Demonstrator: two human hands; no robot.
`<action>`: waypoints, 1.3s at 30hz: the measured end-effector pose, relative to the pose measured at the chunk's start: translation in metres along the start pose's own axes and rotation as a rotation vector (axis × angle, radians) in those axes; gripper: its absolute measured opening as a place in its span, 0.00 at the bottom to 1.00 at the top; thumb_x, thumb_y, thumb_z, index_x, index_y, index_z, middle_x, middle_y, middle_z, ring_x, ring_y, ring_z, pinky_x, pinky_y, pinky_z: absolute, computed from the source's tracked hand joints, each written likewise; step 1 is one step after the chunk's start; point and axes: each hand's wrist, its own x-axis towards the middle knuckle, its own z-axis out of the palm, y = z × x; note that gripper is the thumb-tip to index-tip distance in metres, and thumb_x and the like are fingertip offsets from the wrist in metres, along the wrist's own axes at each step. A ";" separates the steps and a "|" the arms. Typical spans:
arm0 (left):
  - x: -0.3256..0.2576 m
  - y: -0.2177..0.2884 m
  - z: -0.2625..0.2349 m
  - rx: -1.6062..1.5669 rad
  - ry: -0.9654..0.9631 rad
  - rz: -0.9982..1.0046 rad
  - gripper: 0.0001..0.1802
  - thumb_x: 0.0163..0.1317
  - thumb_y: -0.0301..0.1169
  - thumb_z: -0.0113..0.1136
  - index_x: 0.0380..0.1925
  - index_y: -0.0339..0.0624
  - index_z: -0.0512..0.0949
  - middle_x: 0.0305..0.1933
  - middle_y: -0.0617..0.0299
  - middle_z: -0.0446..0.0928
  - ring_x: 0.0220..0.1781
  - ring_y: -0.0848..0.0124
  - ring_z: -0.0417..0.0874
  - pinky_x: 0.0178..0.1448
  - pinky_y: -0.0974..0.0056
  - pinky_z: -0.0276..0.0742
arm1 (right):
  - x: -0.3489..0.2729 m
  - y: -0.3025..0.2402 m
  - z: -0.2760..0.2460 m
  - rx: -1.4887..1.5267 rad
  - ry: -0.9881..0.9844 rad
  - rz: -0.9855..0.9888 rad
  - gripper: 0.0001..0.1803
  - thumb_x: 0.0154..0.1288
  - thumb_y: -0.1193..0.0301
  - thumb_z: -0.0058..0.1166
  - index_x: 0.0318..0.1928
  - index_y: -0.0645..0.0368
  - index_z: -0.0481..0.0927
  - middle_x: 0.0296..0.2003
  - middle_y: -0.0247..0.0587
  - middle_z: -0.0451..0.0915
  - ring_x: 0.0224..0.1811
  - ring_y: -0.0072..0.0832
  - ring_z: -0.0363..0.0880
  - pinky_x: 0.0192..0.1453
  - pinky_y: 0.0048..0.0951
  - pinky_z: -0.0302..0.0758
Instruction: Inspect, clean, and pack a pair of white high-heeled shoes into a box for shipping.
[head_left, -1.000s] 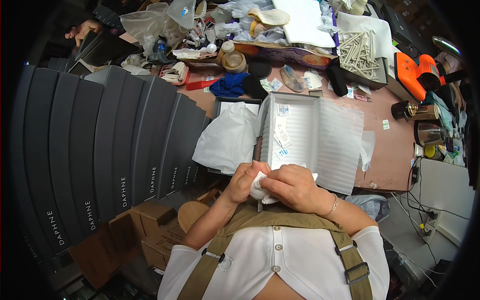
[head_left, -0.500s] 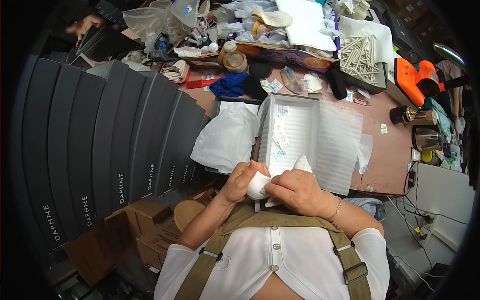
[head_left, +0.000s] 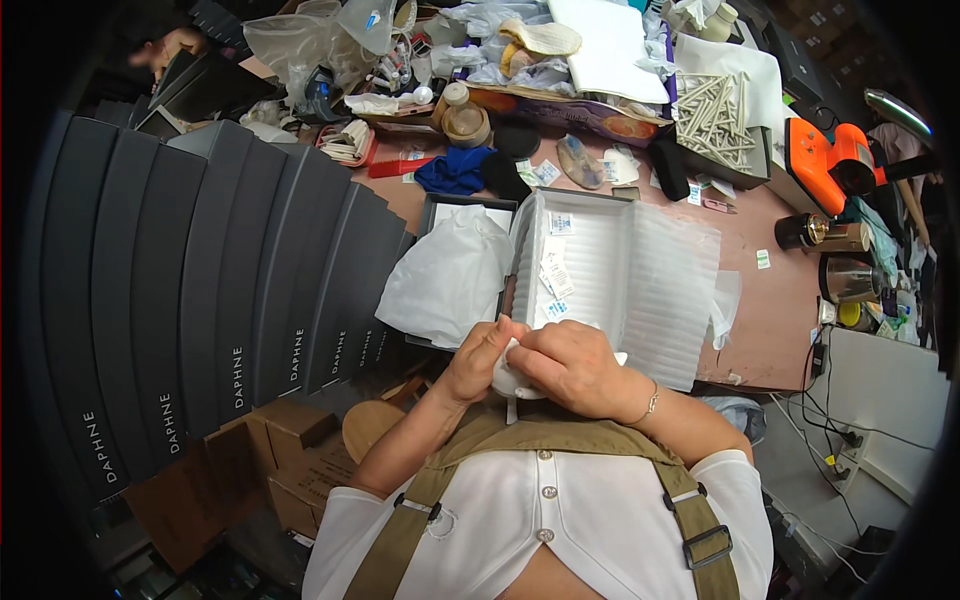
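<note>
Both hands gripping a small white item over an open box.
Left hand and right hand clasp the white item beside the foam-lined box.

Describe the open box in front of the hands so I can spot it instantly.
Start at the reddish-brown table and go to its near edge, just beyond the two hands. The open box lies there, lined with ribbed white foam sheet. Unlike the dark closed boxes stacked at left, it is open and white inside, with small paper labels.
</note>
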 end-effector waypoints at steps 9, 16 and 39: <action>0.005 -0.010 -0.005 -0.054 -0.020 0.043 0.31 0.74 0.51 0.31 0.26 0.37 0.75 0.27 0.64 0.73 0.28 0.77 0.71 0.33 0.74 0.66 | 0.003 0.001 -0.002 0.068 -0.066 0.049 0.08 0.52 0.72 0.52 0.34 0.56 0.76 0.29 0.33 0.73 0.28 0.31 0.74 0.30 0.31 0.71; 0.006 -0.014 -0.016 -0.091 -0.052 0.114 0.34 0.74 0.51 0.31 0.23 0.34 0.75 0.27 0.58 0.74 0.28 0.74 0.72 0.35 0.70 0.68 | -0.023 0.005 -0.036 0.313 -0.099 0.312 0.10 0.53 0.74 0.61 0.37 0.56 0.78 0.32 0.36 0.77 0.32 0.33 0.76 0.37 0.33 0.72; -0.004 -0.021 -0.011 -0.155 0.036 0.090 0.30 0.74 0.50 0.35 0.25 0.38 0.74 0.26 0.66 0.73 0.28 0.79 0.71 0.34 0.74 0.67 | -0.013 -0.008 0.012 0.171 -0.014 0.117 0.17 0.49 0.76 0.62 0.43 0.57 0.79 0.36 0.36 0.74 0.34 0.32 0.72 0.38 0.32 0.68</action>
